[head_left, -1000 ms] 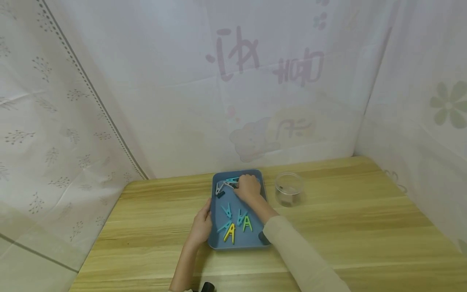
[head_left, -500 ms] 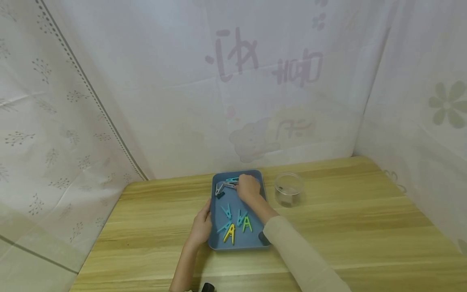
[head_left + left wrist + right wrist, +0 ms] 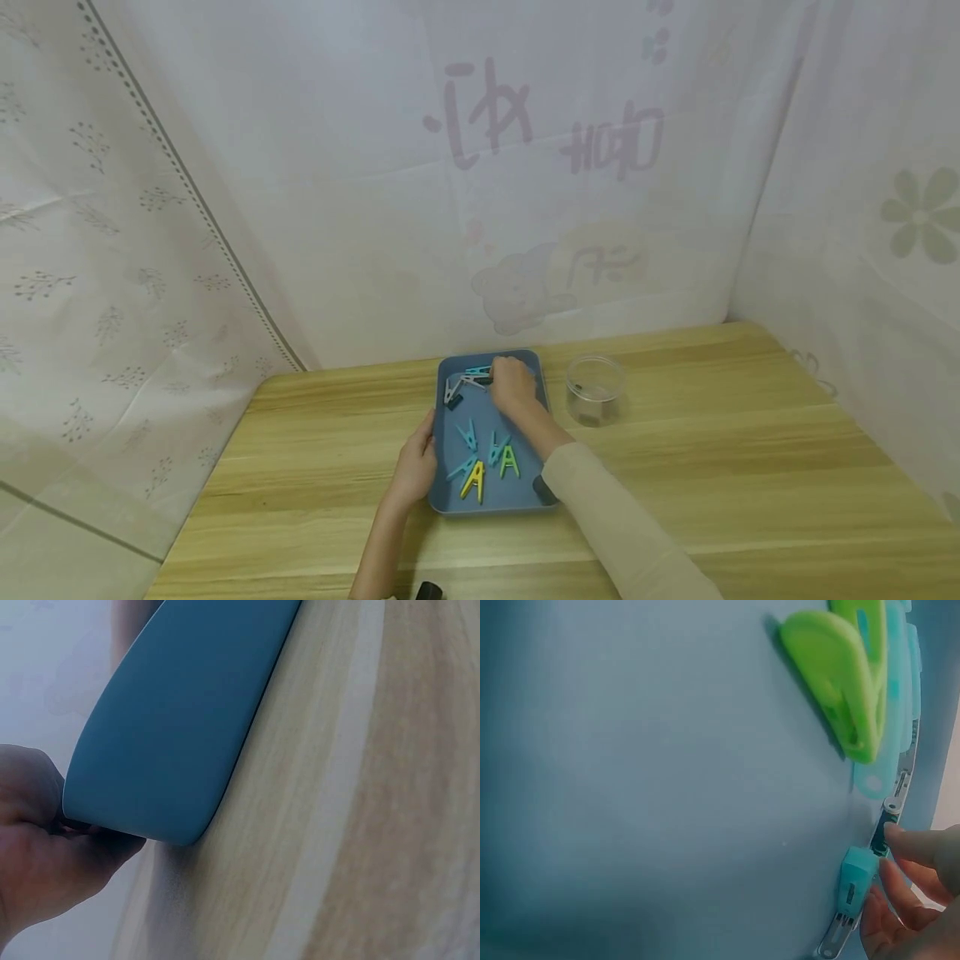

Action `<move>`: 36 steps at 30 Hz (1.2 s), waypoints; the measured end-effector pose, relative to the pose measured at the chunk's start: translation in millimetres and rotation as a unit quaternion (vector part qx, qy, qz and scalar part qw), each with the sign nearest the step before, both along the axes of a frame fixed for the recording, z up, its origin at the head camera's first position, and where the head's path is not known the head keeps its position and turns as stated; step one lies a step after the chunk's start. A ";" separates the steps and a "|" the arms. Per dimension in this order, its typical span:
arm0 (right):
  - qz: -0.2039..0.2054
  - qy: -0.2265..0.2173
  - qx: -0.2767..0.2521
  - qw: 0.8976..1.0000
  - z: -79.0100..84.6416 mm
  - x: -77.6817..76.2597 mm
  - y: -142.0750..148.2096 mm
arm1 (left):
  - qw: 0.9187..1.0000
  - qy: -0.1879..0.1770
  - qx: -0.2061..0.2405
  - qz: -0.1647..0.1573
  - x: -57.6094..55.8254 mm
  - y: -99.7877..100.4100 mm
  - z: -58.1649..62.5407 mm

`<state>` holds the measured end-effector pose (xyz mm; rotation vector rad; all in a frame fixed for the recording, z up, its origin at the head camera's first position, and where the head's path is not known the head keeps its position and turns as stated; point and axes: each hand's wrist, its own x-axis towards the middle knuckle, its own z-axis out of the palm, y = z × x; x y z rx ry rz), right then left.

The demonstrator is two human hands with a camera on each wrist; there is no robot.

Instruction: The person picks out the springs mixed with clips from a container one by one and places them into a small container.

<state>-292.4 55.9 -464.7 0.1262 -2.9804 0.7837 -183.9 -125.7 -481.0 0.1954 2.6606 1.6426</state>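
A blue tray (image 3: pixel 491 503) lies on the table. My left hand (image 3: pixel 415 467) grips its left rim; the left wrist view shows the fingers (image 3: pixel 37 780) at the tray's edge. In the tray's far part, my right hand (image 3: pixel 514 385) has thumb and finger on a small dark clip (image 3: pixel 881 834) with silver metal arms. Just by those fingertips lies a teal-bodied clip (image 3: pixel 855 877). A green clothespin (image 3: pixel 829 682) and several pale teal pieces lie higher in the right wrist view. Nearer in the tray are teal clothespins (image 3: pixel 468 435), a yellow clothespin (image 3: pixel 473 482) and another green clothespin (image 3: pixel 509 460).
Right of the tray stands a clear round plastic jar (image 3: pixel 595 392) with something small and dark inside. A grey-silver clip (image 3: pixel 451 389) with a dark base lies at the tray's far left. Patterned cloth (image 3: pixel 360 208) hangs behind the wooden table (image 3: pixel 720 433).
My right hand has shifted slightly right within the tray's far end, and the dark clip beside its fingertips now shows more. My left hand keeps its place on the rim.
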 end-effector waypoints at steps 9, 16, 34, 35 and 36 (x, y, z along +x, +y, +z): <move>0.006 -0.003 0.036 0.999 -3.0 -4.1 -0.6 | 1.000 0.006 -0.002 0.000 -0.3 1.2 1.5; 0.002 0.002 0.049 0.999 -4.1 -4.5 -2.0 | 1.000 0.000 -0.005 0.000 -0.2 2.1 -0.2; -0.002 -0.021 -0.020 1.000 7.9 -0.7 2.4 | 1.000 -0.007 0.000 0.005 1.7 1.9 2.3; -0.002 -0.018 -0.022 1.000 8.9 -0.4 2.7 | 1.000 -0.008 0.001 0.005 1.8 2.0 2.4; -0.003 -0.018 -0.023 1.000 10.0 -0.2 2.9 | 1.000 -0.008 0.001 0.005 2.0 2.1 2.5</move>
